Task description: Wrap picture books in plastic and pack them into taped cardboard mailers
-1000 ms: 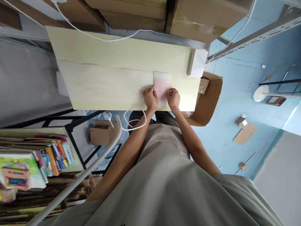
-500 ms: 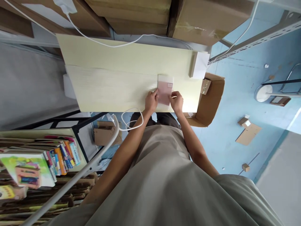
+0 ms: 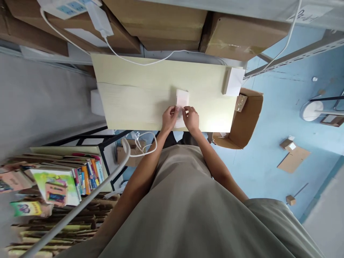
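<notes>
A small pale pink-and-white piece, which looks like folded paper or thin card, is at the front edge of the cream tabletop. My left hand pinches its left side. From the right, my right hand pinches it too, with the fingertips of both hands close together near its middle. The fingers hide part of it, and its lower end shows between my wrists.
A white box sits at the table's right end, beside an open cardboard box. A white cable runs along the back edge, below large cartons. At lower left are books and a curved grey tube.
The pink piece lay flat and wide; now it looks narrower and paler, as if folded or turned. My right hand has come left, closer to my left hand. The camera view has shifted.
</notes>
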`<act>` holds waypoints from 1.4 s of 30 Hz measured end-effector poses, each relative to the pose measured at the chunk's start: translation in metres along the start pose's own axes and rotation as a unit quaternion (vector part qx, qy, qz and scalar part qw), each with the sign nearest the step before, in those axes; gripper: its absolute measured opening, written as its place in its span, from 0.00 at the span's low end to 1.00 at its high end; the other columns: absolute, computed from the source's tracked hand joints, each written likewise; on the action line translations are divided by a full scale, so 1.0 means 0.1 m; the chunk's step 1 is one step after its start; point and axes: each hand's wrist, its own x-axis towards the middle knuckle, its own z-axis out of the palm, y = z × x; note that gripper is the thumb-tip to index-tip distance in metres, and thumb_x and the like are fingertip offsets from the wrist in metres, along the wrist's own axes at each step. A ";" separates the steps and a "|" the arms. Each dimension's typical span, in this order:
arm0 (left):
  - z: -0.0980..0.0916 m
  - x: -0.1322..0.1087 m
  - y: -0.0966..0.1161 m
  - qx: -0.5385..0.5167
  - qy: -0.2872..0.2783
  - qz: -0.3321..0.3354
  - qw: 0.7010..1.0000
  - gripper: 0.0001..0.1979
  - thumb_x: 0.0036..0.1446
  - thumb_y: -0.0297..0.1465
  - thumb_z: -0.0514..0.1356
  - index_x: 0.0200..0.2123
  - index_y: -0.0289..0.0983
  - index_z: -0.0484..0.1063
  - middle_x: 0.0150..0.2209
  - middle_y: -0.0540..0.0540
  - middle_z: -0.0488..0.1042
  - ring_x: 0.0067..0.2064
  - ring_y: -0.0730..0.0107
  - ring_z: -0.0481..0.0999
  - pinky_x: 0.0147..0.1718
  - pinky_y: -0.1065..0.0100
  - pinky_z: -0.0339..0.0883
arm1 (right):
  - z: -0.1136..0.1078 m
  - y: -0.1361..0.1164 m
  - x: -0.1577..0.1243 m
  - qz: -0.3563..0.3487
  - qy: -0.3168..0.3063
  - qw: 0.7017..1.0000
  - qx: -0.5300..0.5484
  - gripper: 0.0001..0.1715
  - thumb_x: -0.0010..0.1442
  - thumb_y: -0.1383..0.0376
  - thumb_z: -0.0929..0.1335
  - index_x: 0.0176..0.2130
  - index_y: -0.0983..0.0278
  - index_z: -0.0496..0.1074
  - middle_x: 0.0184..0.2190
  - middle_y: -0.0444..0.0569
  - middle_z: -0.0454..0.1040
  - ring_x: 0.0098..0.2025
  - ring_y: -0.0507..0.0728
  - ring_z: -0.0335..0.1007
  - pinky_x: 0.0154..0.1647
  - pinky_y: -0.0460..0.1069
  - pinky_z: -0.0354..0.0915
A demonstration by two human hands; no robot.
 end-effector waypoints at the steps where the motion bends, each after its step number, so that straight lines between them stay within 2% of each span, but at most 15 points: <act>1: -0.04 0.03 -0.02 0.035 0.003 -0.005 0.999 0.12 0.78 0.38 0.61 0.50 0.39 0.83 0.49 0.40 0.88 0.49 0.57 0.87 0.53 0.62 0.80 | 0.03 0.02 0.04 0.029 -0.004 0.999 -0.013 0.13 0.83 0.61 0.65 0.59 0.62 0.76 0.59 0.59 0.81 0.46 0.59 0.83 0.56 0.55 0.76; 4: -0.12 0.12 -0.07 0.169 0.007 -0.023 0.985 0.10 0.75 0.33 0.63 0.47 0.38 0.85 0.47 0.36 0.86 0.52 0.51 0.85 0.57 0.59 0.78 | 0.09 0.09 0.13 0.098 -0.006 0.994 -0.040 0.14 0.79 0.67 0.65 0.59 0.63 0.75 0.61 0.62 0.79 0.49 0.62 0.82 0.58 0.57 0.76; 8: -0.17 0.21 -0.06 0.272 -0.005 -0.027 0.962 0.11 0.75 0.33 0.64 0.53 0.40 0.86 0.54 0.35 0.86 0.54 0.48 0.85 0.59 0.55 0.75 | 0.12 0.06 0.16 0.123 0.000 0.991 -0.051 0.19 0.75 0.71 0.63 0.61 0.60 0.72 0.64 0.61 0.77 0.53 0.63 0.80 0.58 0.57 0.75; 13: -0.34 0.25 0.23 0.349 -0.077 -0.029 0.934 0.11 0.76 0.34 0.64 0.56 0.39 0.83 0.57 0.33 0.86 0.59 0.46 0.85 0.59 0.56 0.74 | -0.04 -0.21 0.06 0.133 -0.031 0.986 -0.099 0.20 0.76 0.69 0.65 0.64 0.62 0.71 0.67 0.62 0.76 0.58 0.64 0.81 0.60 0.56 0.74; 16: -0.53 0.29 0.54 0.324 -0.074 0.003 0.943 0.11 0.74 0.30 0.63 0.56 0.40 0.83 0.58 0.35 0.87 0.58 0.50 0.86 0.59 0.58 0.76 | -0.29 -0.46 0.04 0.106 0.024 0.989 -0.098 0.21 0.77 0.63 0.69 0.66 0.64 0.71 0.65 0.63 0.78 0.57 0.64 0.83 0.58 0.55 0.76; 19: -0.70 0.36 0.96 0.229 -0.021 0.086 0.969 0.13 0.73 0.26 0.61 0.53 0.41 0.83 0.57 0.38 0.87 0.54 0.56 0.88 0.59 0.60 0.78 | -0.70 -0.83 0.10 0.027 0.163 0.984 -0.060 0.24 0.79 0.55 0.69 0.66 0.64 0.71 0.60 0.62 0.80 0.54 0.63 0.83 0.55 0.56 0.79; 21: -0.79 0.42 1.32 0.151 0.024 0.167 0.974 0.12 0.74 0.26 0.60 0.50 0.42 0.84 0.55 0.40 0.88 0.52 0.58 0.89 0.58 0.61 0.80 | -1.07 -1.16 0.19 -0.062 0.269 0.960 -0.041 0.25 0.81 0.51 0.67 0.66 0.63 0.72 0.58 0.61 0.80 0.55 0.64 0.81 0.57 0.58 0.79; 24: -0.91 0.48 1.90 0.050 0.091 0.291 0.951 0.10 0.74 0.28 0.61 0.47 0.42 0.84 0.50 0.42 0.89 0.48 0.60 0.88 0.54 0.62 0.82 | -1.63 -1.74 0.45 -0.183 0.384 0.903 -0.058 0.27 0.83 0.48 0.63 0.67 0.61 0.72 0.61 0.64 0.78 0.65 0.68 0.76 0.68 0.64 0.75; 27: -1.01 0.50 2.38 -0.010 0.125 0.373 0.919 0.11 0.72 0.25 0.61 0.46 0.41 0.84 0.48 0.43 0.89 0.47 0.62 0.88 0.52 0.63 0.82 | -2.02 -2.29 0.84 -0.212 0.393 0.887 -0.113 0.26 0.82 0.51 0.64 0.68 0.62 0.72 0.65 0.65 0.75 0.70 0.71 0.72 0.74 0.68 0.70; 30: -1.10 0.50 2.59 -0.033 0.130 0.405 0.905 0.14 0.69 0.21 0.59 0.45 0.41 0.85 0.47 0.44 0.89 0.49 0.62 0.88 0.51 0.64 0.82 | -2.18 -2.61 1.23 -0.162 0.355 0.908 -0.154 0.22 0.80 0.58 0.67 0.66 0.66 0.72 0.61 0.65 0.77 0.68 0.71 0.72 0.72 0.68 0.71; 33: -1.14 0.48 2.48 -0.045 0.126 0.382 0.914 0.14 0.69 0.21 0.59 0.44 0.40 0.84 0.47 0.44 0.90 0.48 0.63 0.89 0.50 0.65 0.82 | -2.16 -2.64 1.38 -0.122 0.341 0.918 -0.163 0.19 0.79 0.63 0.66 0.64 0.66 0.73 0.61 0.64 0.78 0.69 0.70 0.72 0.73 0.67 0.70; 35: -1.11 0.45 2.26 -0.058 0.112 0.345 0.930 0.13 0.71 0.23 0.60 0.45 0.41 0.84 0.48 0.44 0.90 0.47 0.64 0.89 0.49 0.65 0.82 | -2.05 -2.47 1.27 -0.117 0.352 0.917 -0.146 0.20 0.79 0.63 0.65 0.65 0.64 0.72 0.62 0.63 0.77 0.69 0.69 0.71 0.74 0.67 0.69; 37: -1.03 0.38 1.98 -0.080 0.085 0.300 0.947 0.10 0.74 0.27 0.61 0.47 0.42 0.84 0.48 0.44 0.90 0.48 0.64 0.89 0.51 0.65 0.83 | -1.83 -2.15 1.00 -0.124 0.365 0.916 -0.107 0.23 0.80 0.61 0.63 0.69 0.63 0.69 0.64 0.62 0.75 0.70 0.69 0.71 0.74 0.68 0.70; 39: -0.90 0.25 1.67 -0.113 0.029 0.250 0.961 0.08 0.77 0.33 0.63 0.50 0.42 0.83 0.48 0.43 0.90 0.50 0.63 0.90 0.53 0.64 0.83 | -1.50 -1.76 0.59 -0.132 0.362 0.921 -0.052 0.28 0.82 0.57 0.61 0.74 0.62 0.65 0.66 0.62 0.73 0.69 0.68 0.73 0.72 0.68 0.72; 42: -0.66 -0.01 1.18 -0.155 -0.072 0.153 0.973 0.13 0.77 0.42 0.65 0.52 0.39 0.83 0.49 0.40 0.90 0.49 0.61 0.90 0.52 0.63 0.84 | -0.88 -1.17 -0.12 -0.115 0.293 0.949 0.023 0.30 0.80 0.55 0.63 0.75 0.60 0.64 0.64 0.62 0.75 0.63 0.66 0.77 0.66 0.65 0.77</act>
